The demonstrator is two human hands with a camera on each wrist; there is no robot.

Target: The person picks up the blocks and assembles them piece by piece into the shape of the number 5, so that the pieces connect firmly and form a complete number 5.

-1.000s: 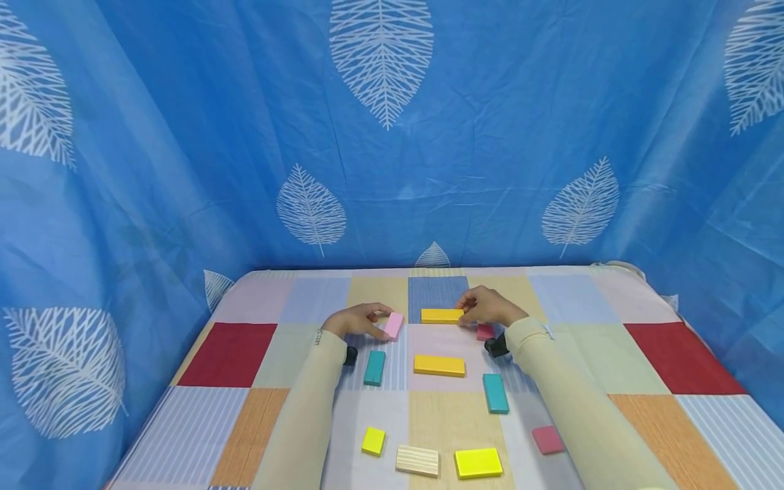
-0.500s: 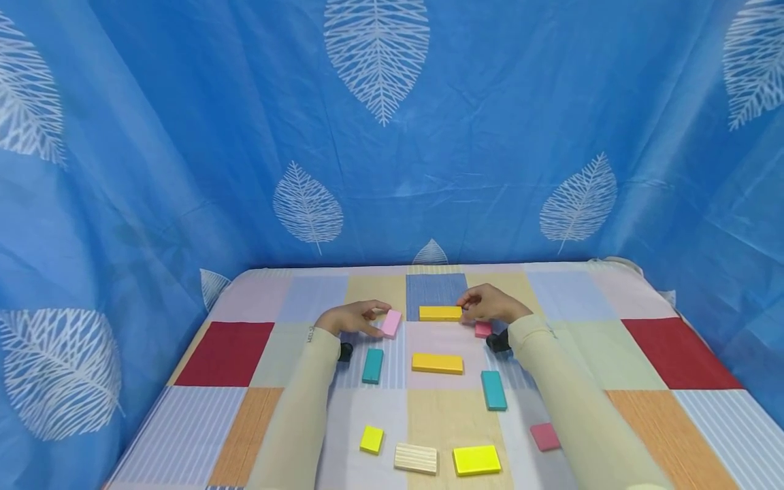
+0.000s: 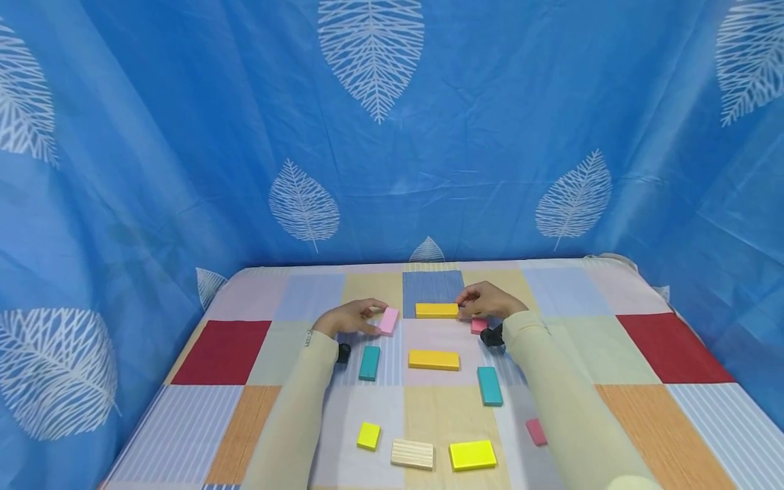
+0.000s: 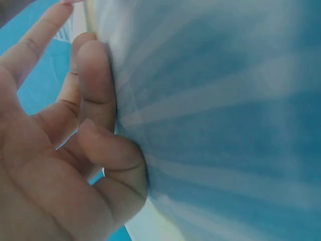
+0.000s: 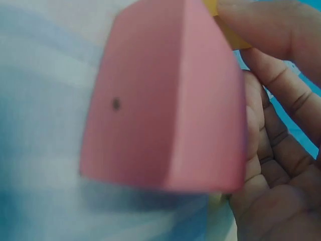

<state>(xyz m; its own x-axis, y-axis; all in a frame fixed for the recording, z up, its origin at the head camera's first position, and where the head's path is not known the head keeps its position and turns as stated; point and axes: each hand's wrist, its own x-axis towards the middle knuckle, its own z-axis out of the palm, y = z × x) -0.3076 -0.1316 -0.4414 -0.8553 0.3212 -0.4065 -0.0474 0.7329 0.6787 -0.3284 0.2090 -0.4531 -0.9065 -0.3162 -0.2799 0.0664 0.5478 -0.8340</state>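
Observation:
In the head view my left hand (image 3: 352,317) pinches a light pink block (image 3: 388,321) between thumb and index finger, at the far left of the laid-out blocks. My right hand (image 3: 490,300) holds the right end of a long orange-yellow block (image 3: 436,311) by thumb and index finger. Just under that hand sits a reddish-pink block (image 3: 479,327). It looms large in the right wrist view as a pink block (image 5: 150,110) beside the fingers. The left wrist view shows the other fingers of the left hand (image 4: 70,135) curled over the cloth; there only a sliver of pink block is visible.
A second orange-yellow block (image 3: 433,360) lies nearer, flanked by a left teal block (image 3: 369,363) and a right teal block (image 3: 489,386). Closer still are a small yellow block (image 3: 369,436), a striped wooden block (image 3: 412,454), a bright yellow block (image 3: 472,455) and a dark pink block (image 3: 536,432).
The head view has shifted slightly. Both hands keep their hold on the same blocks, with hardly any movement. The right sleeve now covers more of the near dark pink block.

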